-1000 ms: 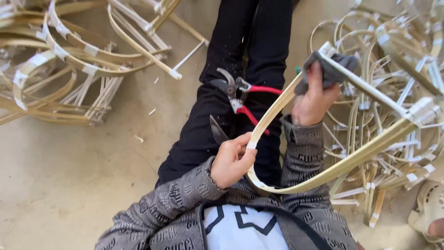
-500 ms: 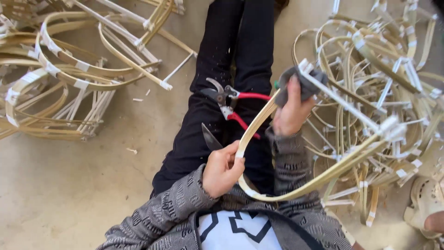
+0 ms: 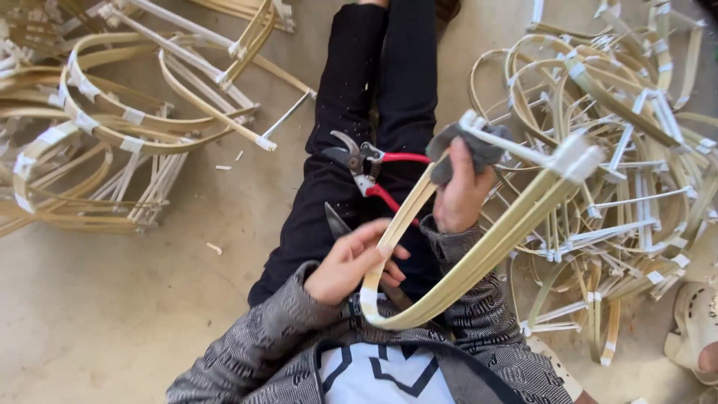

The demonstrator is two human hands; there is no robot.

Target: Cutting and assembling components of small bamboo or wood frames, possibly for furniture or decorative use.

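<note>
Two hands (image 3: pixel 351 262) gripping bent bamboo frame (image 3: pixel 479 239), frame piles both sides.

Bamboo frame (image 3: pixel 479 254) hides knife blade (image 3: pixel 336 221) & pliers' handle ends (image 3: pixel 381 173); both frame piles (image 3: pixel 112 127) cut off at edges.

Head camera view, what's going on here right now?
A person sits on the floor with legs stretched out, holding a bent bamboo frame over their lap. The left hand grips the curved strip near its bend, and the right hand presses a grey cloth against the frame's upper part. Red-handled cutters lie on their black trousers. Piles of similar taped frames sit on the floor at both sides.
</note>
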